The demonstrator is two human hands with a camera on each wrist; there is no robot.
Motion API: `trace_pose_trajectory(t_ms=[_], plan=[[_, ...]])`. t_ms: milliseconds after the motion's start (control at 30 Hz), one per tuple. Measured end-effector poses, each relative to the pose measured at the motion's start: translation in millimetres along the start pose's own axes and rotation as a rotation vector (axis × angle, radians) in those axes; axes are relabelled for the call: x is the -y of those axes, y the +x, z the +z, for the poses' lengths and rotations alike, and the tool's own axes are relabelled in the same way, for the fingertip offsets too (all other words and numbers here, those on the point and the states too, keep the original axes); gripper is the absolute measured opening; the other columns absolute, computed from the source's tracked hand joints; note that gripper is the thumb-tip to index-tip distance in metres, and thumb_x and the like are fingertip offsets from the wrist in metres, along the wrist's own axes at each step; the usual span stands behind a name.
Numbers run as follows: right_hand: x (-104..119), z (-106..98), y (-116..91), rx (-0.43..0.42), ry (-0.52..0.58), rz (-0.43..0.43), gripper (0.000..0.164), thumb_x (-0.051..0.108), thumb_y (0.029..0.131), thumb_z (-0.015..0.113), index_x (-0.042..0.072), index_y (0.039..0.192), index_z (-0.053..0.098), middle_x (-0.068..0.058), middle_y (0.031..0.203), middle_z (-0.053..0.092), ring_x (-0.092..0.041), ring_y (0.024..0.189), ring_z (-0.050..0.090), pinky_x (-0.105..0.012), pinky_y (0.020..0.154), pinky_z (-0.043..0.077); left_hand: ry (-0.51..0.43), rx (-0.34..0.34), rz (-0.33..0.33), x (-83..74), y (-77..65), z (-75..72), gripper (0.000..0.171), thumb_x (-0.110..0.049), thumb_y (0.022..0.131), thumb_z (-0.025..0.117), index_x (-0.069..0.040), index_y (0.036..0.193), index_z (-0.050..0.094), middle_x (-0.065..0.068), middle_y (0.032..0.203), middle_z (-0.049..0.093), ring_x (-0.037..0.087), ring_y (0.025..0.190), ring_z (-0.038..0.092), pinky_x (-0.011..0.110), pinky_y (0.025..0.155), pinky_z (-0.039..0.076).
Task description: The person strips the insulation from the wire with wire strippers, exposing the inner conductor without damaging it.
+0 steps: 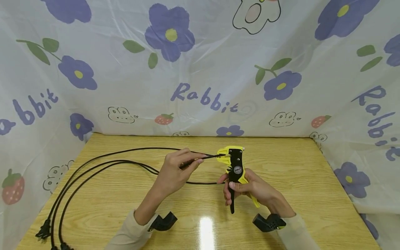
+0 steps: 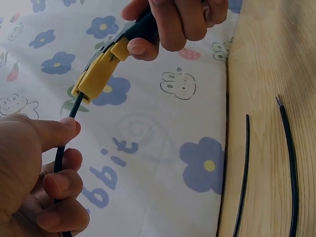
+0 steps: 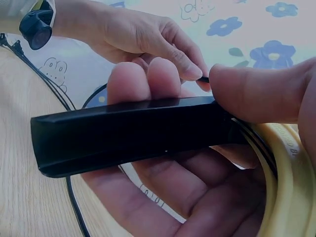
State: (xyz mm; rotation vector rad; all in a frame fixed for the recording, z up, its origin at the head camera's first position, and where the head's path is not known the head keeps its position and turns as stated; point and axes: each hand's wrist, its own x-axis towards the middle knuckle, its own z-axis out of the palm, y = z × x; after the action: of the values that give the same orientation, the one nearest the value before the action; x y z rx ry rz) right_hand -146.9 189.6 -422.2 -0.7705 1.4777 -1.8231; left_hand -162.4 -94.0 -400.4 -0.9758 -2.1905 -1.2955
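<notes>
My left hand (image 1: pixel 175 171) pinches a thin black power cable (image 1: pixel 211 156) between thumb and fingers, close to its front end. In the left wrist view that cable (image 2: pixel 75 108) runs straight into the yellow head of a wire stripper (image 2: pixel 98 76), which hides the tip. My right hand (image 1: pixel 254 187) grips the yellow-and-black wire stripper (image 1: pixel 236 156) by its handles, head up and raised off the table. Seen from the right wrist, the black handle (image 3: pixel 128 133) lies across the curled fingers, the thumb over its upper end.
Two more cables lie on the wooden table (image 1: pixel 131 218); one cable end (image 2: pixel 279 101) shows bare wire strands, the other (image 2: pixel 247 118) looks uncut. The cables curve left to black plugs (image 1: pixel 44 230) at the table's near left corner. A printed curtain (image 1: pixel 206 69) stands behind and at both sides.
</notes>
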Motion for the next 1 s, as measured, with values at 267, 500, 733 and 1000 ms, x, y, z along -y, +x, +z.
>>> trace_pose_trajectory(t_ms=[267,500,733,1000], plan=[[1.2,-0.6,0.2,0.015,0.035,0.027,0.028,0.008,0.111,0.041,-0.006,0.132,0.052,-0.004,0.090,0.065,-0.019,0.081,0.071,-0.053,0.088,0.059,0.002,0.002,-0.010,-1.1,1.4,0.5,0.017,-0.008,0.097,0.070,-0.012,0.111,0.080,-0.005,0.078,0.063,0.000,0.055,0.041,0.020,0.048,0.039],[0.6,-0.4,3.0,-0.008,0.107,0.050,0.025,0.009,0.111,0.041,-0.006,0.126,0.054,-0.004,0.085,0.061,-0.018,0.076,0.068,-0.057,0.089,0.059,0.026,0.004,-0.003,-1.0,2.5,0.5,0.018,-0.007,0.096,0.072,-0.013,0.110,0.080,-0.006,0.076,0.061,0.000,0.055,0.040,0.020,0.049,0.038],[-3.1,1.9,5.1,0.022,0.195,-0.007,0.016,0.006,0.110,0.040,-0.002,0.108,0.053,-0.003,0.083,0.056,-0.018,0.070,0.061,-0.054,0.085,0.061,0.020,0.010,-0.005,-1.2,2.2,-0.1,0.018,-0.007,0.096,0.072,-0.014,0.111,0.080,-0.006,0.076,0.062,0.001,0.055,0.041,0.021,0.048,0.039],[-6.0,6.6,5.6,-0.023,0.172,-0.016,0.010,0.009,0.110,0.042,0.004,0.104,0.048,-0.001,0.077,0.051,-0.016,0.063,0.054,-0.036,0.068,0.058,0.005,0.012,-0.021,-0.1,2.0,-0.7,0.018,-0.009,0.097,0.071,-0.015,0.111,0.080,-0.005,0.081,0.066,0.001,0.056,0.043,0.021,0.049,0.040]])
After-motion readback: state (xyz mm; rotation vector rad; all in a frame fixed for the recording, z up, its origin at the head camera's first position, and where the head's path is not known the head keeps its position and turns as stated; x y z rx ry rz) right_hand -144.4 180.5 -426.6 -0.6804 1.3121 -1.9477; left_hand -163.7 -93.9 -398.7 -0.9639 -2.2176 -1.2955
